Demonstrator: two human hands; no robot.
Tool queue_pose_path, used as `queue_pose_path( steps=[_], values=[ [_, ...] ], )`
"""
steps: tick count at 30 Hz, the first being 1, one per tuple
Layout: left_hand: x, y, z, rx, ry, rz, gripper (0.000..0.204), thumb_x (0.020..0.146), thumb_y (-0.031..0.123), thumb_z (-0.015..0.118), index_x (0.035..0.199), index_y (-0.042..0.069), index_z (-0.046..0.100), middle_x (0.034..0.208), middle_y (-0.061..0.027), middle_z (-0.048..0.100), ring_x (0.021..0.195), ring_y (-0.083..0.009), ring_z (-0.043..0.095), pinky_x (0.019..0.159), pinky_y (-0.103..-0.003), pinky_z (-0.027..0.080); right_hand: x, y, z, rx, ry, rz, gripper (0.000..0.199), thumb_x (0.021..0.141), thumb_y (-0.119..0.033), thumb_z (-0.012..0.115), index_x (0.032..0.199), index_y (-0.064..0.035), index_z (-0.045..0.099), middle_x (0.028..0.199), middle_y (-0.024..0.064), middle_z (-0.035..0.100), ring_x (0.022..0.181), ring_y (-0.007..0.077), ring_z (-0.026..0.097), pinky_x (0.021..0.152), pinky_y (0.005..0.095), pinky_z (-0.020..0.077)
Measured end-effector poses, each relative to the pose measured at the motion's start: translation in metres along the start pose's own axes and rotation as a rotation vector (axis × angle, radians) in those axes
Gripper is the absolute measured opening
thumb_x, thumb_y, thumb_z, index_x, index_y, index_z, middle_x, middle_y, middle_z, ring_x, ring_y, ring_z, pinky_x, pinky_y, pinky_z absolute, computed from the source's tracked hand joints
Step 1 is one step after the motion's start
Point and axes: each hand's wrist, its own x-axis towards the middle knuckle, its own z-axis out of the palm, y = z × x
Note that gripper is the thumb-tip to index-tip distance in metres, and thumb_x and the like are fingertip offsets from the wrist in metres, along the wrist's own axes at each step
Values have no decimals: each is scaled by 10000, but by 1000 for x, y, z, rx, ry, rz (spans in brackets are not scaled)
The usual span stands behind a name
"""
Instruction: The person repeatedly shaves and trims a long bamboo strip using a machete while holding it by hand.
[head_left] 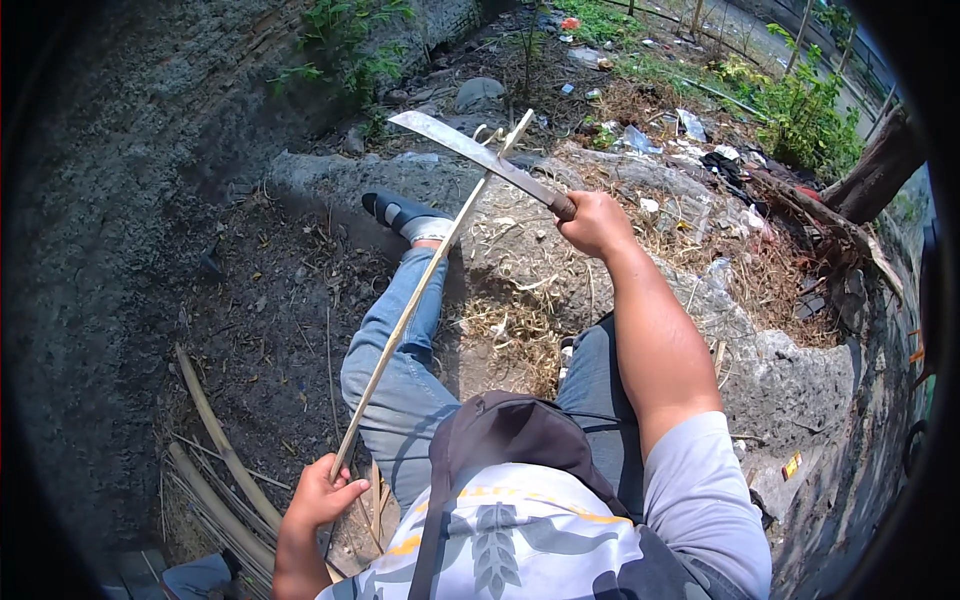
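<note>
My right hand (597, 225) is closed round the dark handle of a machete (455, 145), its long, slightly curved blade pointing left. The blade lies across the far part of a thin, pale bamboo strip (408, 312), and they appear to touch. A curled shaving (488, 132) stands up by the crossing. Low on the left, my left hand (328, 492) grips the strip's near end, thumb out along it. The strip slants up and away over my left leg (395, 345), past my foot in a dark sandal (405, 215).
Pale shavings (505, 325) litter the ground between my legs. Curved poles and thin strips (215, 430) lie at the lower left, beside a rough wall (100, 250). A stone ledge (800, 385) runs along the right; a tree trunk (880, 165) and scattered rubbish (690, 125) lie beyond.
</note>
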Motion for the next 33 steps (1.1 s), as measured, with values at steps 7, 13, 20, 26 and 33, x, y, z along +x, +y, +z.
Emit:
queue_pose_path(
  steps=[7,13,20,26,33],
  values=[
    [2,4,22,-201,-26,27,403,781,178,895,845,91,508,638,95,423,577,-1,359,488,-211,294,-18,-26,-2,126,-12,-239,233,817,-320,752,968,-143,739,883,152,724,871,370,697,759,475,546],
    [-3,17,1,-125,-36,82,380,779,133,888,865,79,522,625,102,418,570,3,349,487,-211,278,-32,-56,10,-45,-36,-715,205,654,-165,745,836,-128,658,778,111,700,818,353,699,744,475,562],
    [-52,33,-37,-124,-120,22,364,785,118,889,849,71,534,611,99,447,548,9,388,464,-210,292,6,10,7,178,-3,-87,219,798,-283,742,947,-123,724,893,157,729,877,372,697,768,479,542],
    [-37,-10,-25,-222,-147,-52,356,799,136,874,939,76,552,631,102,433,554,0,387,479,-213,293,-2,-1,0,52,-85,37,338,821,-389,741,1080,-172,749,1023,142,747,987,340,704,871,463,546],
    [-16,-39,-5,-110,-71,-62,380,839,213,840,1097,69,600,689,96,432,607,-17,372,532,-224,316,-16,-20,-4,44,-114,-16,386,836,-494,729,1086,-201,746,1036,136,746,1022,347,696,895,476,541]
  ],
)
